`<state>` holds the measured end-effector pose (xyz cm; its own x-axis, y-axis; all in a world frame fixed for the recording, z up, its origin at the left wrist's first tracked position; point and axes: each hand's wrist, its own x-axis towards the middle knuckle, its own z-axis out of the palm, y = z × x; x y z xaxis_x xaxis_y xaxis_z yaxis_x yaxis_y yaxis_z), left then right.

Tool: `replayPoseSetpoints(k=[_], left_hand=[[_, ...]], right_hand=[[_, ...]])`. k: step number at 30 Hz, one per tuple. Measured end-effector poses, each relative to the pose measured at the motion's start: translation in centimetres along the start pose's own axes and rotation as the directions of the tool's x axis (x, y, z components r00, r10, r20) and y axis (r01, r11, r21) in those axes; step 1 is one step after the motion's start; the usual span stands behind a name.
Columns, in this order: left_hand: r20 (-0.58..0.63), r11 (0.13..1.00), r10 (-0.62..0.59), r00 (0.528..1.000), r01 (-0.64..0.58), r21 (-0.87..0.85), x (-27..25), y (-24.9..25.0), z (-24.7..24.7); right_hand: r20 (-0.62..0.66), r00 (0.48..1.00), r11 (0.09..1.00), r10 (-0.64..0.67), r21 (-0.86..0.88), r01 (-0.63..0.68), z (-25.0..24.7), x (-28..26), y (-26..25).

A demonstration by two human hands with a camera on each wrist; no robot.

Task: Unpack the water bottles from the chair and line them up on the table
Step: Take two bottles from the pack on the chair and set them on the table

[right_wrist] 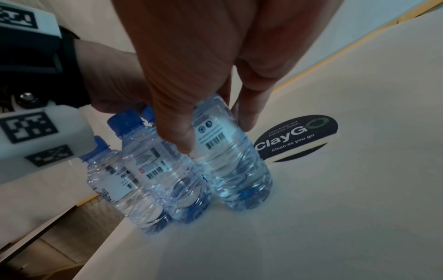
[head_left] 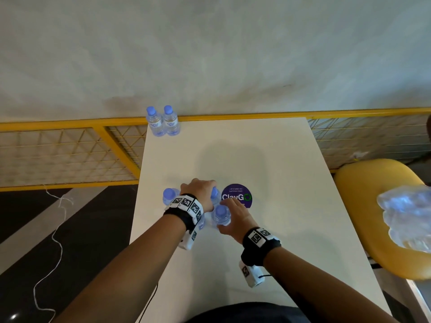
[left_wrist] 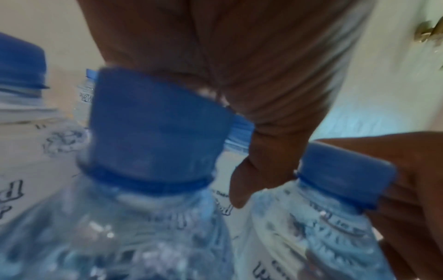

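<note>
1. Head view looks steeply down from above at the white rectangular table.
2. Both wrist views sit very close to the clear plastic blue-capped bottles, shared by all views.

A round dark "ClayGO" sticker lies flat on the tabletop. A yellow mesh railing runs behind it. A white cord trails across the floor.

Soft even light; wrist views blurry, dim; edges distorted w/ fisheye.
</note>
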<state>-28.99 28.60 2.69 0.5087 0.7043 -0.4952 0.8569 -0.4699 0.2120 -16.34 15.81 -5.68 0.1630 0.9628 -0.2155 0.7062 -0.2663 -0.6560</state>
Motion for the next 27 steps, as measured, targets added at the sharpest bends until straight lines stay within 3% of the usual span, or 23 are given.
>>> replayPoseSetpoints(k=[13, 19, 23, 27], left_hand=[[0.037, 0.992, 0.047, 0.998, -0.042, -0.115, 0.3, -1.3, 0.0], [0.024, 0.993, 0.049, 0.999, -0.046, -0.109, -0.1, -1.4, 0.2], [-0.115, 0.996, 0.062, 0.991, -0.068, -0.055, -1.1, 0.3, -1.4], [-0.293, 0.975, 0.165, 0.942, -0.200, -0.093, -2.1, 5.5, -2.7]], right_hand=[[-0.014, 1.000, 0.998, -0.017, 0.057, 0.017, 1.3, -0.1, -1.7], [0.037, 0.998, 0.998, -0.041, 0.056, 0.039, 0.6, -0.2, -0.5], [0.100, 0.993, 0.998, -0.058, 0.034, 0.055, -0.9, -0.8, 1.0], [0.116, 0.993, 0.997, -0.022, 0.070, 0.014, -3.9, -2.5, 4.4]])
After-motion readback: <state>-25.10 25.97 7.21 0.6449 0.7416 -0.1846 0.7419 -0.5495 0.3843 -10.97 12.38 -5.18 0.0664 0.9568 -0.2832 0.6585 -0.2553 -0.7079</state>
